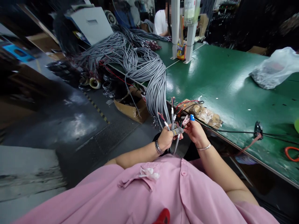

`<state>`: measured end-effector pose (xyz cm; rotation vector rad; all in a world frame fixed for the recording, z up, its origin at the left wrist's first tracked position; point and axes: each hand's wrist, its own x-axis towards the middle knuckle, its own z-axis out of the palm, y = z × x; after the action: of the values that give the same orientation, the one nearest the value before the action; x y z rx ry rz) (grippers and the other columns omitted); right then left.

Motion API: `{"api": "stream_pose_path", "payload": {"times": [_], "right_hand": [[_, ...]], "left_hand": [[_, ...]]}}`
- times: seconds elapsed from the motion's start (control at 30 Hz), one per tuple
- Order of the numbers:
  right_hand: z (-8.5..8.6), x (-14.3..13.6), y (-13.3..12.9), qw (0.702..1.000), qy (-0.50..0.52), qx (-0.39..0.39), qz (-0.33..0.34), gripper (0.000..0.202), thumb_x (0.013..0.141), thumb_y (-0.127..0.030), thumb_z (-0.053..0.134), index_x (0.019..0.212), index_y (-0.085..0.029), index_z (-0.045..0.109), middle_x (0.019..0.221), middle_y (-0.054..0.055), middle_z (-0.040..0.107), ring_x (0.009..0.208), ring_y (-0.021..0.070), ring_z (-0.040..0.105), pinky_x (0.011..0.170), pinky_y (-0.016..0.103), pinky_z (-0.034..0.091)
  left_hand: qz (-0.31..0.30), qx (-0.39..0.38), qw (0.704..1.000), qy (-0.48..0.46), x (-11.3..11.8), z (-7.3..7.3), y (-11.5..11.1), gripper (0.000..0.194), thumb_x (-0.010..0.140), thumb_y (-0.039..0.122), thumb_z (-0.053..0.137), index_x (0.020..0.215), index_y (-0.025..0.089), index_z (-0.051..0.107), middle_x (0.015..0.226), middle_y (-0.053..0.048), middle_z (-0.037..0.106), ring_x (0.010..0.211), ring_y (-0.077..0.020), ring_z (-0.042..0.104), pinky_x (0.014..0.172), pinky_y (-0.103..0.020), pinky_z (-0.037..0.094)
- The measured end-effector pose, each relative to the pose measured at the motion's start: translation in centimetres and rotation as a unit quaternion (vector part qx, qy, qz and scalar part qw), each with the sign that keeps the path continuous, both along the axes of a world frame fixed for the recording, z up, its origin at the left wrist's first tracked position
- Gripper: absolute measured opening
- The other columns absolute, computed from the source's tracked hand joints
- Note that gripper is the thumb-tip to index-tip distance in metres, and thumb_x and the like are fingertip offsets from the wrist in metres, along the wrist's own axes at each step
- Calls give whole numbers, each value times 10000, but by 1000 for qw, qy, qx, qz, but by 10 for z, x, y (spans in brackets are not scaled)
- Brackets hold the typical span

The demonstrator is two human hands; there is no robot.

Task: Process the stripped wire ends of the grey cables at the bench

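My left hand (pixel 166 138) is closed round several grey cables (pixel 173 123), whose stripped ends show thin coloured wires. A grey sleeve covers one of its fingers. Close on the right, my right hand (pixel 195 132) has its fingers pinched at the coloured wire ends, with a blue covering on one fingertip. What exactly this pinch holds is too small to make out. Beyond my hands, a thick bundle of grey cables (pixel 155 76) hangs over the table's edge.
On the green table (pixel 210 71) lie a taped brown block (pixel 203 113), black cords, a plastic bag (pixel 274 70) and orange-handled scissors (pixel 288 153). White posts (pixel 175 28) rise from it. An open cardboard box (pixel 130 109) stands below. Another person (pixel 160 23) sits beyond.
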<state>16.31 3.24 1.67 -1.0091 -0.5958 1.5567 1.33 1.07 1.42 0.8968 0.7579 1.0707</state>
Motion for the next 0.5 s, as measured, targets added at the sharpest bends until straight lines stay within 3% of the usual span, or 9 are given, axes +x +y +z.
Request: {"api": "stream_pose_path", "payload": {"times": [0.33, 0.5], "right_hand": [[-8, -12, 3, 995, 66, 15, -67, 313, 687, -452, 778, 707, -176, 632, 614, -29, 612, 544, 88, 517, 485, 214, 421], [-10, -7, 0, 997, 76, -11, -14, 471, 701, -658, 661, 774, -193, 644, 684, -4, 647, 566, 110, 547, 504, 241, 468]], "left_hand": [[-2, -26, 999, 27, 6, 0, 3, 319, 683, 408, 756, 669, 128, 605, 490, -30, 599, 438, -120, 558, 396, -201, 289], [5, -30, 999, 25, 3, -3, 1, 315, 672, 405, 761, 674, 133, 602, 505, -29, 607, 442, -116, 552, 409, -206, 296]]}}
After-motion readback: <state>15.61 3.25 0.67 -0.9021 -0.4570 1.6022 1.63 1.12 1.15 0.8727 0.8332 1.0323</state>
